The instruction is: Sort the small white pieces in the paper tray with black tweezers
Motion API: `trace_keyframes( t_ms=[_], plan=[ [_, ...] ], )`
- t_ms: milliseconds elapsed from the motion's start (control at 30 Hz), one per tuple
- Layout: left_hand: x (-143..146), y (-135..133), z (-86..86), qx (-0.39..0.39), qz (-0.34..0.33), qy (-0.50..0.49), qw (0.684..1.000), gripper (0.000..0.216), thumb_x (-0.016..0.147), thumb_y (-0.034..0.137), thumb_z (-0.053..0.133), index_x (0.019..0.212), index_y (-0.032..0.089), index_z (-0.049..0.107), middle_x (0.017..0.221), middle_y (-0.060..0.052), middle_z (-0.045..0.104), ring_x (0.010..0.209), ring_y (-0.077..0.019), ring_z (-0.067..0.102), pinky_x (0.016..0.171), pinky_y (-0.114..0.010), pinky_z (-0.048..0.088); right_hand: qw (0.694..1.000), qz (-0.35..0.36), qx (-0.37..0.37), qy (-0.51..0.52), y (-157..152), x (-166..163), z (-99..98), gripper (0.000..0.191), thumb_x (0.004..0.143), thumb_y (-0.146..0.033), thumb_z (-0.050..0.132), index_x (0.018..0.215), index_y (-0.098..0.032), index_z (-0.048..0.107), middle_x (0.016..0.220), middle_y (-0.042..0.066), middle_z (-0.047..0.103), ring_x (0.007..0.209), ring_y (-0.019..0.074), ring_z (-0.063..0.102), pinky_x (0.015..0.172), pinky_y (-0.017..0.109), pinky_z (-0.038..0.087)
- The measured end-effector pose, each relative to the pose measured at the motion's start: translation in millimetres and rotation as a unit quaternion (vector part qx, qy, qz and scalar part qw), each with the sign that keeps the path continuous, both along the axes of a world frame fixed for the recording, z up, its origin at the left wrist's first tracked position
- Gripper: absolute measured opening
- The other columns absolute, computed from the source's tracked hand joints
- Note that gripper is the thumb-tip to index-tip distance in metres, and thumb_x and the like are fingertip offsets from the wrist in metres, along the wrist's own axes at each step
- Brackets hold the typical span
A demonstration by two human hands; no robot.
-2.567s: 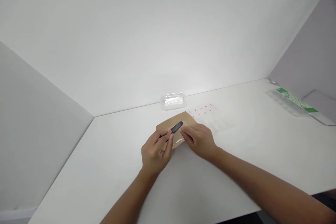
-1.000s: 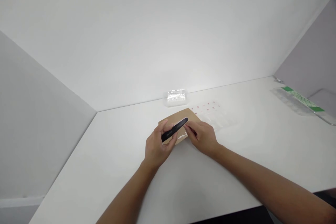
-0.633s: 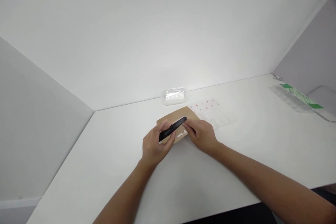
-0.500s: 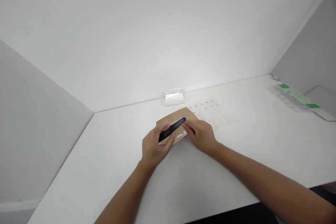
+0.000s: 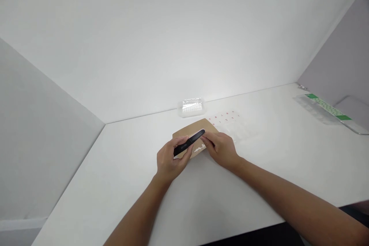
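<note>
My left hand (image 5: pixel 170 160) is closed on a slim black file-like tool (image 5: pixel 189 143), held slanted over a brown card (image 5: pixel 184 135) lying on the white table (image 5: pixel 121 184). My right hand (image 5: pixel 221 148) rests on the card's right part, fingers pinched together at the tool's far tip; what they pinch is too small to name. Some small white bits (image 5: pixel 198 148) lie on the card between the two hands.
A clear plastic box (image 5: pixel 192 107) stands by the back wall. A clear sheet with small red marks (image 5: pixel 230 123) lies right of the card. At the far right sits a clear tray with a green-printed strip (image 5: pixel 328 108). White walls enclose the table.
More of the black tool shows in my left hand than 2.6 s ago, and it lies flatter across the card. Both hands have stayed over the card since one second ago.
</note>
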State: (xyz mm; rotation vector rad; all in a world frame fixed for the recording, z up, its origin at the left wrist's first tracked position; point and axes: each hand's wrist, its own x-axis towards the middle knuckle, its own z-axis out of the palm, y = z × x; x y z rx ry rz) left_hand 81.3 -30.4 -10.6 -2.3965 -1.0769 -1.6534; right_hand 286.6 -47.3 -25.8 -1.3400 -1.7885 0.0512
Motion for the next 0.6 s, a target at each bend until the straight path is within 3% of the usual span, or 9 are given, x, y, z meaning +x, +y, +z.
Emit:
trace_keyframes(
  t_ms=[200,433,600],
  plan=[
    [0.6,-2.2,-1.6,-0.038,0.005,-0.004,0.999,0.051,0.086,0.026,0.08,0.128,0.021,0.051,0.104,-0.004,0.08,0.095,-0.0201,0.079,0.083,-0.032,0.067,1.0,-0.002,-0.003,0.0,0.0,-0.5,0.1,0.037,0.107,-0.036,0.045,0.076,-0.022,0.059,0.056,-0.004,0.05,0.053,0.0116,0.042,0.056,0.027,0.026],
    [-1.1,-2.2,-1.3,-0.025,0.027,0.035,0.999,0.046,0.088,0.027,0.078,0.126,0.023,0.053,0.108,-0.004,0.079,0.101,-0.0205,0.077,0.08,-0.031,0.065,1.0,-0.007,0.005,0.016,-0.8,-0.1,-1.1,0.034,0.103,-0.033,0.049,0.071,-0.021,0.054,0.054,-0.004,0.049,0.053,0.0108,0.042,0.056,0.026,0.027],
    [-0.2,-5.1,2.6,-0.082,0.034,0.012,0.996,0.034,0.094,0.03,0.07,0.125,0.023,0.057,0.113,-0.006,0.076,0.093,-0.0179,0.076,0.076,-0.03,0.063,1.0,-0.021,0.008,0.021,0.5,2.2,-2.5,0.036,0.102,-0.032,0.049,0.068,-0.021,0.049,0.053,-0.004,0.047,0.053,0.0105,0.042,0.055,0.026,0.027]
  ],
)
